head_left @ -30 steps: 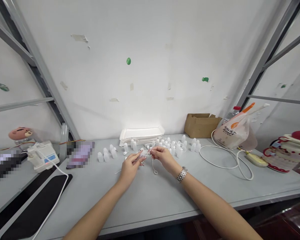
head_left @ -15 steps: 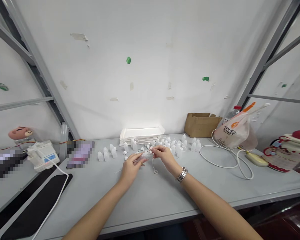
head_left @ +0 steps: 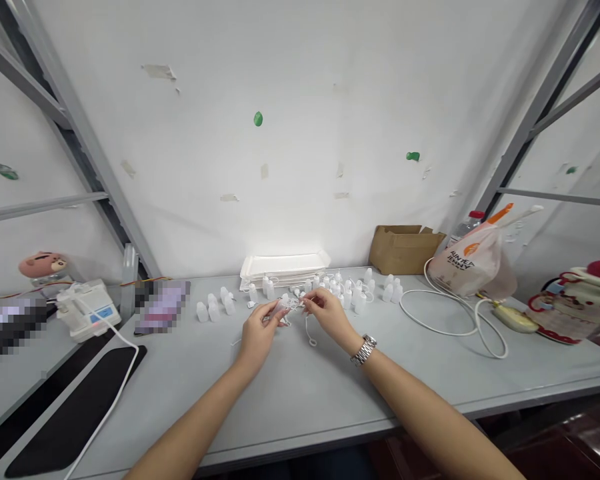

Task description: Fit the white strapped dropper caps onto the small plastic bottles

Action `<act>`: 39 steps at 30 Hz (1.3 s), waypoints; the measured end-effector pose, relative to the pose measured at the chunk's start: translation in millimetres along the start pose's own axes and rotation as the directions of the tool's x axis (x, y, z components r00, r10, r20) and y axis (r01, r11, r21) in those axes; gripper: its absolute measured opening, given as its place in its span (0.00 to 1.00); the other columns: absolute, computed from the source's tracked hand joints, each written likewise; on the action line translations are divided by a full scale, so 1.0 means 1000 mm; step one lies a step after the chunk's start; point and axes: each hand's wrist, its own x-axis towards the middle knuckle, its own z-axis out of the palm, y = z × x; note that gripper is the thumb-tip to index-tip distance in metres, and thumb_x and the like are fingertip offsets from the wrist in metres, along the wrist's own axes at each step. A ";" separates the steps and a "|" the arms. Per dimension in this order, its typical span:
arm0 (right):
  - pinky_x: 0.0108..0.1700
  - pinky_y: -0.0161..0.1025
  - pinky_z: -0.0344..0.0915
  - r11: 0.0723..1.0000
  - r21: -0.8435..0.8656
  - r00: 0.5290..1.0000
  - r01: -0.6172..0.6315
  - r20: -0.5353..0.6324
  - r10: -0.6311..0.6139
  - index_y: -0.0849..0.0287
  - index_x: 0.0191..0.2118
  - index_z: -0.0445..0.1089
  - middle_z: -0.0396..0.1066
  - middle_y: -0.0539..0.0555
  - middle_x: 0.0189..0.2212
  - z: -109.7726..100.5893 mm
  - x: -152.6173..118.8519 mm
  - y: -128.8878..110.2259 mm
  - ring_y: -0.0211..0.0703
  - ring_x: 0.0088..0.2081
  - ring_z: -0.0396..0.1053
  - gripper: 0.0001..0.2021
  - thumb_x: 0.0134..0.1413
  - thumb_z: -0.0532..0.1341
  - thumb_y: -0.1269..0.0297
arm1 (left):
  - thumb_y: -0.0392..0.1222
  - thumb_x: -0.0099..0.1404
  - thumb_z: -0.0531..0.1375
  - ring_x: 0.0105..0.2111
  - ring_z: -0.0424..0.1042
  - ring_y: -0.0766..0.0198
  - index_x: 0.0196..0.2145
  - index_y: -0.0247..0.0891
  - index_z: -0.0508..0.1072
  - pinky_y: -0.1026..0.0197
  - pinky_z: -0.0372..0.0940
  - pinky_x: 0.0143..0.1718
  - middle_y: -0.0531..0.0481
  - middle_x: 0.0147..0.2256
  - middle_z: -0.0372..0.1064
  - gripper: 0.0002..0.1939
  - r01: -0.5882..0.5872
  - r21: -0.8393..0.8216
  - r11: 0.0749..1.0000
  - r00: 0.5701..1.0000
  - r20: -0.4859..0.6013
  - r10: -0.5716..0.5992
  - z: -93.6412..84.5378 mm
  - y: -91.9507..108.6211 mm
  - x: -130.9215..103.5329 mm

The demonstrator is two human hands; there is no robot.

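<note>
My left hand (head_left: 258, 333) is closed around a small translucent white plastic bottle (head_left: 281, 307), mostly covered by the fingers. Close to its right, my right hand (head_left: 330, 319) pinches a thin white strap (head_left: 295, 307) between thumb and fingertips at the bottle's top end. Another white strap with a ring at its end (head_left: 312, 341) hangs or lies just below the right fingers; I cannot tell which. Behind the hands stand several small capped bottles (head_left: 360, 305) with looped straps. Left of them is a group of small translucent bottles (head_left: 213, 311).
A stack of white trays (head_left: 260, 268) lies against the wall, with an open cardboard box (head_left: 405, 253) to its right. A white cable (head_left: 433, 331) loops near a plastic bag (head_left: 467, 260). Further left are a phone (head_left: 160, 310), a white power adapter (head_left: 87, 313) and a black mat (head_left: 75, 417).
My left hand has shifted slightly left with the bottle, and a little more strap shows between the hands. My right hand keeps its pinch in nearly the same place.
</note>
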 end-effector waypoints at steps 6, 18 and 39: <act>0.29 0.39 0.68 0.977 0.191 0.995 -0.098 -0.011 0.102 0.60 0.26 0.66 0.69 0.55 0.31 0.000 0.000 -0.003 0.42 0.31 0.69 0.16 0.42 0.62 0.51 | 0.50 0.50 0.62 0.29 0.71 0.62 0.39 0.34 0.72 0.59 0.67 0.33 0.46 0.38 0.69 0.21 0.033 -0.020 0.999 0.999 -0.031 -0.033 0.000 0.003 0.000; 0.31 0.37 0.64 0.929 0.314 0.974 -0.196 -0.048 0.222 0.62 0.25 0.71 0.70 0.52 0.23 -0.004 0.006 -0.001 0.36 0.24 0.66 0.15 0.38 0.65 0.53 | 0.52 0.52 0.61 0.29 0.69 0.65 0.39 0.34 0.72 0.62 0.66 0.31 0.46 0.37 0.69 0.21 -0.015 -0.070 0.997 0.997 -0.073 0.010 -0.002 0.006 -0.001; 0.37 0.40 0.65 0.958 0.278 0.996 -0.073 0.064 0.058 0.58 0.29 0.72 0.72 0.51 0.27 0.001 -0.003 -0.009 0.40 0.30 0.69 0.10 0.41 0.64 0.57 | 0.53 0.51 0.60 0.33 0.72 0.57 0.37 0.34 0.73 0.59 0.68 0.29 0.43 0.36 0.72 0.21 0.003 -0.074 0.997 0.990 0.141 0.008 0.002 0.002 -0.003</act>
